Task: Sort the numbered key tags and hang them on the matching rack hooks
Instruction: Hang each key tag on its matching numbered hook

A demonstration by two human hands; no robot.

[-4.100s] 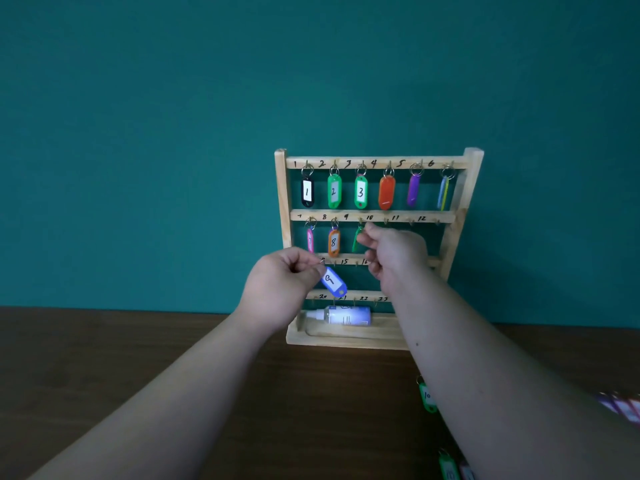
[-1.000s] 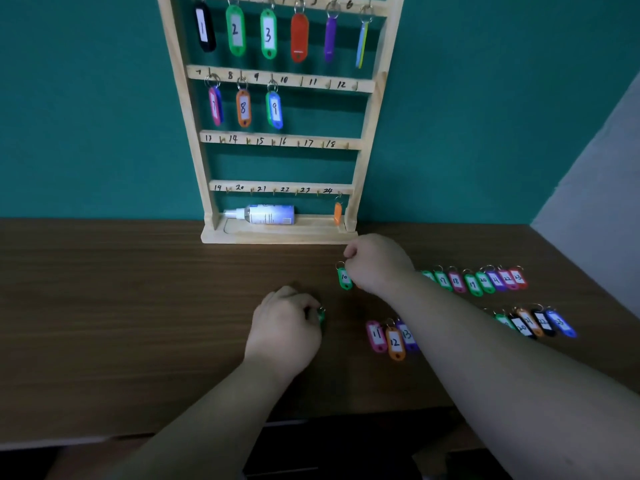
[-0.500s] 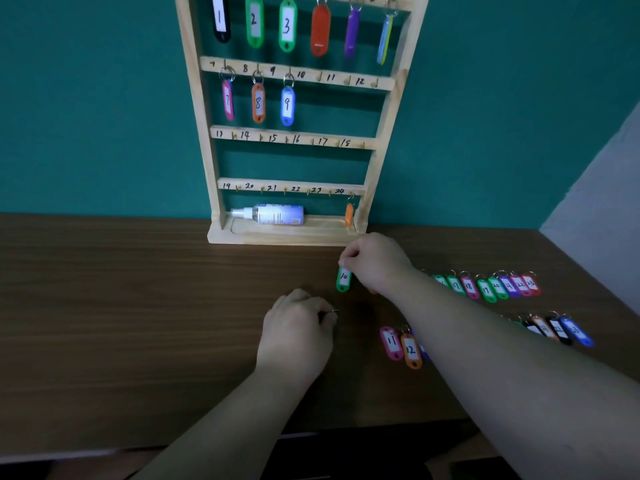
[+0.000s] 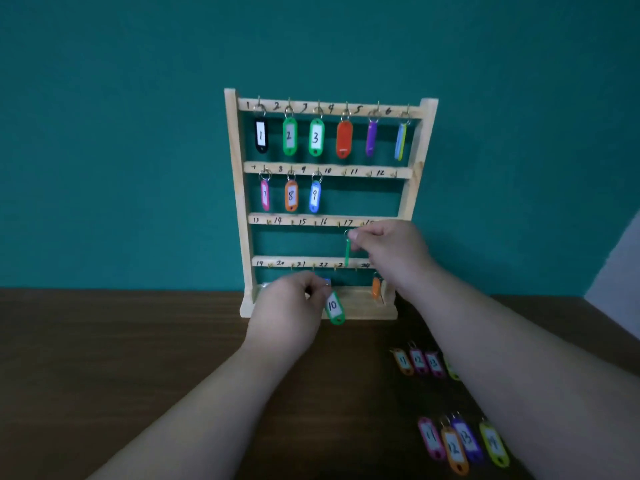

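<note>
"Key tag (image 4: pixel 347 252) in the right hand (image 4: pixel 388 249): number?"

"Unreadable. Green, hanging edge-on below the thumb and forefinger, which pinch its ring. The other fingers are curled. Hand and wrist cover the right ends of the rack's (image 4: pixel 239 202) two lower rails."

"Other unclear entries?"

"The top row's last three tags (image 4: pixel 344 138): orange, purple, and one edge-on in blue and yellow. No numbers legible. An orange tag (image 4: pixel 376 288) in the rack base, below the right wrist, is partly hidden. Loose tags on the table (image 4: pixel 104 375): the far row (image 4: pixel 419 361) is blurred, the near row (image 4: pixel 453 445) reads 11 to 14. The right forearm cuts off both."

"Tag 10 (image 4: pixel 334 308)?"

"Green, with a white label and black numeral, tilted. It dangles just right of the left hand's (image 4: pixel 291 306) fingertips, which pinch its ring, in front of the rack base."
</note>
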